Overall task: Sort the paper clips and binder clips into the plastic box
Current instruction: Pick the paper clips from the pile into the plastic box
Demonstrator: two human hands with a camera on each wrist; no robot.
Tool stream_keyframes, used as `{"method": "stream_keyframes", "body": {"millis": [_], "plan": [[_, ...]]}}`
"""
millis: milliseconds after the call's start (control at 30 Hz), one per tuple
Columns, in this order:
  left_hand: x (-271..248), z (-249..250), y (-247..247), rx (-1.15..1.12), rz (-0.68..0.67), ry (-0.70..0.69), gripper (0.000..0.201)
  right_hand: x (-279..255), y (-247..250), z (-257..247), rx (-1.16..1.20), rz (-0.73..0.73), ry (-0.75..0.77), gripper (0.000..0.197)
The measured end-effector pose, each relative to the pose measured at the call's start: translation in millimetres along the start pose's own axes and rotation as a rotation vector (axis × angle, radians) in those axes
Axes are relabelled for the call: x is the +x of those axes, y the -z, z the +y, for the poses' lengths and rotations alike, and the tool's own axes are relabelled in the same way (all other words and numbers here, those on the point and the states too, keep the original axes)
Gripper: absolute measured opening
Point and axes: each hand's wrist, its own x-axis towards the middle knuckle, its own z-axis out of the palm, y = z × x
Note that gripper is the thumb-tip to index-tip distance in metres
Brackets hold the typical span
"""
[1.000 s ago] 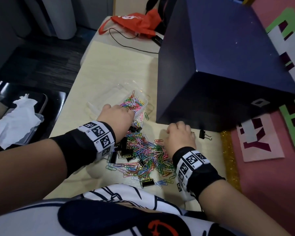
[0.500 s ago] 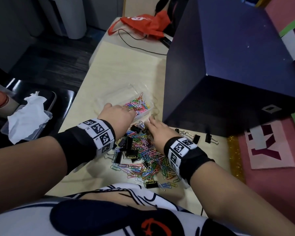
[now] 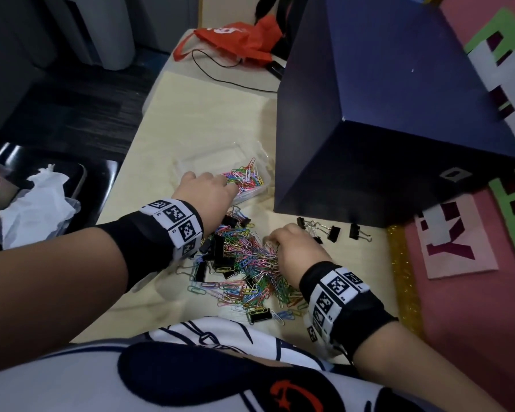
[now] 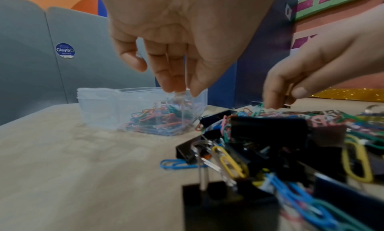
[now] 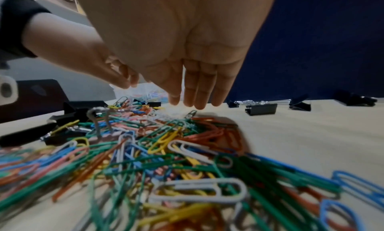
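Right now the left hand [image 3: 208, 193] is over the clear plastic box [image 3: 220, 162], with its fingers pointing down into the near end. From the left wrist view the fingers [image 4: 166, 73] are loose and a bit spread, and the tips are just above the paper clips in the box [image 4: 158, 118]. No clip can be seen between them, so the hand looks open and holds nothing.

The box sits on the pale table [image 3: 191, 114], just beside the big dark blue box [image 3: 384, 114]. One end of it has many colored paper clips in it. The other end looks bare, but the plastic is see-through and hard to read.

The right hand [image 3: 295, 251] is down on the far right edge of the big pile of paper clips [image 3: 250, 263]. In the right wrist view its fingers [image 5: 199, 90] hang straight down, close together, with the tips just over the clips. In the left wrist view the tips seem to touch the pile. I cannot see it holding a clip.

Black binder clips [image 3: 220, 251] are mixed into the left side of the pile. A few more binder clips [image 3: 333, 233] lie in a row near the blue box, just past the right hand. One binder clip [image 3: 259, 315] sits at the near edge of the pile
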Motion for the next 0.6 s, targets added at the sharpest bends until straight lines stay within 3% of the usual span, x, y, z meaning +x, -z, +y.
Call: {"method": "stream_keyframes", "body": {"millis": [167, 333, 467, 600], "plan": [[-6.5, 4.8, -3.8, 0.005, -0.043, -0.020, 0.032, -1.6, -8.0, -6.4, -0.023, -0.117, 0.038, 0.079], [-11.0, -0.9, -3.7, 0.017, -0.075, -0.021, 0.027, -9.7, -7.3, -1.1, 0.009, -0.088, 0.042, 0.064], [-12.8, 0.7, -5.1, 0.044, -0.085, -0.019, 0.019, -14.9, 8.6, 12.0, 0.019, 0.074, -0.092, 0.036], [-15.6, 6.1, -3.0, 0.070, -0.103, -0.013, 0.023, -20.4, 19.2, 23.7, -0.065, -0.115, -0.333, 0.043]]}}
